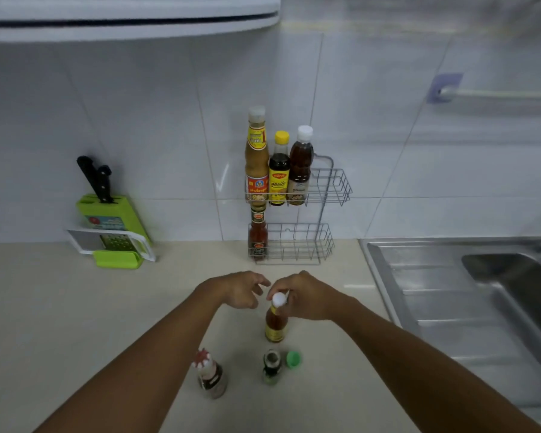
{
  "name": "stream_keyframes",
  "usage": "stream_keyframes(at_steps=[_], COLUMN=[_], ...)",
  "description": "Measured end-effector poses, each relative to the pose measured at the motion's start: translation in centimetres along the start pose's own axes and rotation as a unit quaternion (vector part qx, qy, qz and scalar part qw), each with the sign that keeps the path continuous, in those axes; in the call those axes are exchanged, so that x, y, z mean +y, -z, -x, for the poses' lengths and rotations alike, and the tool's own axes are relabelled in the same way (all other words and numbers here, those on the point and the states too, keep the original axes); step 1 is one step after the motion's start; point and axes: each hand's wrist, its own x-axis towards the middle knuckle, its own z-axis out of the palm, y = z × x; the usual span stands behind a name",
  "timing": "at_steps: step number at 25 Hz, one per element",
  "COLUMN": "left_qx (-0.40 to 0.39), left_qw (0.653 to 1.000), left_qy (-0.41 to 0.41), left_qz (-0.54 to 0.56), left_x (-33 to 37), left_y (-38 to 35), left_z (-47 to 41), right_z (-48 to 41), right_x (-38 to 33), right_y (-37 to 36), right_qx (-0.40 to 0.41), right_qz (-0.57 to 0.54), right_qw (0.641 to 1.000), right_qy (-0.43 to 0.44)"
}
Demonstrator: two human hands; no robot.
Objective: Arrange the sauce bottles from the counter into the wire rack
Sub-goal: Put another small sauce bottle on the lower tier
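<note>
A two-tier wire rack (331, 185) hangs on the tiled wall. Its top tier holds three bottles: a tall tan sauce bottle (256, 160), a dark bottle with a yellow cap (279, 170) and a brown bottle with a white cap (300, 167). A red sauce bottle (258, 235) stands in the lower tier at the left. On the counter stands an orange sauce bottle with a white cap (275, 323); my right hand (306, 295) grips its cap. My left hand (244, 289) hovers just left of it, fingers apart. Nearer me stand a red-and-white capped bottle (211, 375) and an uncapped green bottle (271, 367) beside its green cap (293, 359).
A green knife block (107, 214) with a grater (113, 245) leans at the back left. A steel sink (469, 295) fills the right side of the counter. A towel bar (497, 93) is on the wall at the right, and a white hood (128, 17) overhangs above.
</note>
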Motion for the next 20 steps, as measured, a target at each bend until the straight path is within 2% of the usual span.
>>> stream_keyframes(at_steps=[2, 4, 6, 8, 10, 13, 15, 16, 17, 18, 19, 20], left_qx=[0.018, 0.075, 0.157, 0.221, 0.234, 0.138, 0.089, 0.093, 0.128, 0.201, 0.306, 0.393], left_qw=[1.000, 0.991, 0.960, 0.928, 0.922, 0.936, 0.929, 0.928, 0.933, 0.943, 0.942, 0.912], left_qy=[-0.008, -0.049, -0.109, -0.143, -0.161, -0.197, -0.214, -0.210, -0.195, -0.162, -0.117, -0.073], left_qz=[0.007, 0.096, 0.202, 0.263, 0.261, 0.257, 0.289, 0.293, 0.275, 0.209, 0.076, -0.093], left_x=[-0.2, -0.1, 0.8, 2.3, 4.2, 6.7, 7.7, 8.1, 8.4, 8.6, 8.7, 8.7], left_y=[-1.1, -2.1, -2.3, -1.6, -0.2, 1.5, 1.9, 1.8, 1.6, 1.2, 0.9, 0.5], left_z=[0.5, 1.4, 2.7, 4.0, 5.1, 6.3, 6.7, 6.7, 6.6, 6.5, 6.1, 5.6], right_z=[0.7, 1.4, 1.9, 2.2, 2.4, 2.2, 1.9, 1.8, 1.8, 1.8, 1.5, 1.2], right_x=[-0.4, -1.5, -3.1, -5.2, -6.8, -8.3, -8.8, -8.7, -8.4, -8.1, -7.5, -7.0], right_y=[0.1, 1.5, 3.9, 7.0, 9.8, 12.4, 13.2, 13.2, 13.1, 12.7, 12.1, 11.5], right_qx=[0.063, 0.124, 0.165, 0.180, 0.212, 0.242, 0.221, 0.211, 0.208, 0.217, 0.232, 0.244], right_qz=[-0.029, -0.129, -0.240, -0.296, -0.209, 0.030, 0.123, 0.139, 0.137, 0.117, 0.073, -0.005], right_qw=[0.997, 0.982, 0.955, 0.937, 0.955, 0.965, 0.961, 0.963, 0.966, 0.969, 0.969, 0.964], right_qy=[-0.017, -0.054, -0.063, -0.046, 0.008, 0.098, 0.110, 0.098, 0.073, 0.032, -0.030, -0.109])
